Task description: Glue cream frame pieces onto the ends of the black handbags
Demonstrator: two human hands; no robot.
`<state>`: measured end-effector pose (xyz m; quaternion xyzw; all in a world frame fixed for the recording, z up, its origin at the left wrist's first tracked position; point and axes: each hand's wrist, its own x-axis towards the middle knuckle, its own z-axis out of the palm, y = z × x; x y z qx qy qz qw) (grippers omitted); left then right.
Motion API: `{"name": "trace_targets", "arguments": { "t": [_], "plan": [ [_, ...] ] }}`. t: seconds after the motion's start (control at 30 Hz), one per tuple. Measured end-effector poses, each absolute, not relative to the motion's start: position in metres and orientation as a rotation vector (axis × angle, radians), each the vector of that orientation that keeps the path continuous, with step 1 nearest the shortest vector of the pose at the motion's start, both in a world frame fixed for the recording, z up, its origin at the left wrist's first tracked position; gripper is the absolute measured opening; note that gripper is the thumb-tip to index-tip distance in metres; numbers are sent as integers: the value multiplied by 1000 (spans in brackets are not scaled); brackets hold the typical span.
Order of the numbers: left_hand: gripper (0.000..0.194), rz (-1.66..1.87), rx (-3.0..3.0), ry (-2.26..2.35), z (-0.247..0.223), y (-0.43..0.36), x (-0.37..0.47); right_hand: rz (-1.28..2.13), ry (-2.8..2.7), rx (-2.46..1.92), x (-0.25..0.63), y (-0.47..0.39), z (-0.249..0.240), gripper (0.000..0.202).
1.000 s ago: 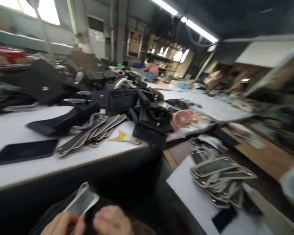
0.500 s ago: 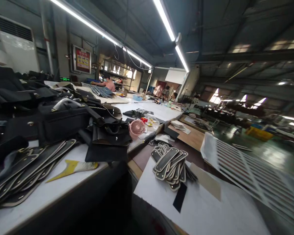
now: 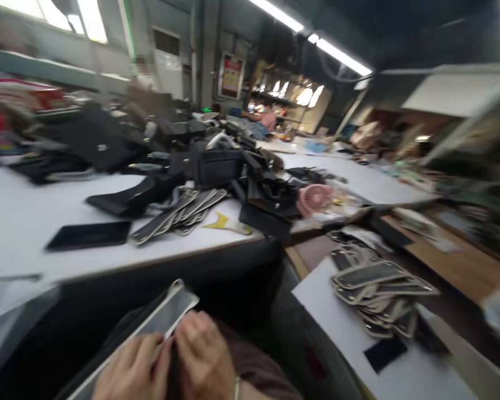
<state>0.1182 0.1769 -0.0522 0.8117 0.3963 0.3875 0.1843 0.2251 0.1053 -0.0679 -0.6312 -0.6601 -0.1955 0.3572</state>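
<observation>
Low in the view, my left hand (image 3: 131, 366) is closed on a long dark strip with pale edging (image 3: 166, 311), which slants up to the right over my lap. Close beside it, my right hand (image 3: 204, 350) pinches the strip's edge with bent fingers. Motion blur hides what lies between the fingertips. A pile of similar dark, pale-edged strips with metal studs (image 3: 370, 294) rests on the white board to the right. More such strips (image 3: 183, 214) lie on the white table ahead of my hands.
Black bags (image 3: 219, 164) are heaped on the white table (image 3: 8, 222), with a flat black rectangle (image 3: 87, 235) and a yellow-and-white pointed piece (image 3: 229, 223) near its front edge. A pink fan (image 3: 314, 200) stands farther right. People sit or stand in the background.
The view has swung left and down, so the table's contents appear farther right. Both my hands and the strip they hold have come into view at the bottom.
</observation>
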Motion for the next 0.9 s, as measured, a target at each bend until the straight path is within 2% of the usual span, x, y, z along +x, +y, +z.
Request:
{"name": "trace_targets", "arguments": {
  "t": [0.07, 0.2, 0.8, 0.9],
  "plan": [
    [22, 947, 2422, 1244, -38, 162, 88, -305, -1887, -1616, 225, 98, -66, 43],
    [20, 868, 2482, 1432, -19, 148, 78, -205, -1917, -1504, 233, 99, -71, 52],
    [25, 886, 2310, 1701, -14, 144, 70, -269, -1941, -1338, 198, 100, -86, 60],
    [20, 923, 2371, 1680, -14, 141, 55, -266, -1941, -1342, 195, 100, -86, 61]
  ]
}}
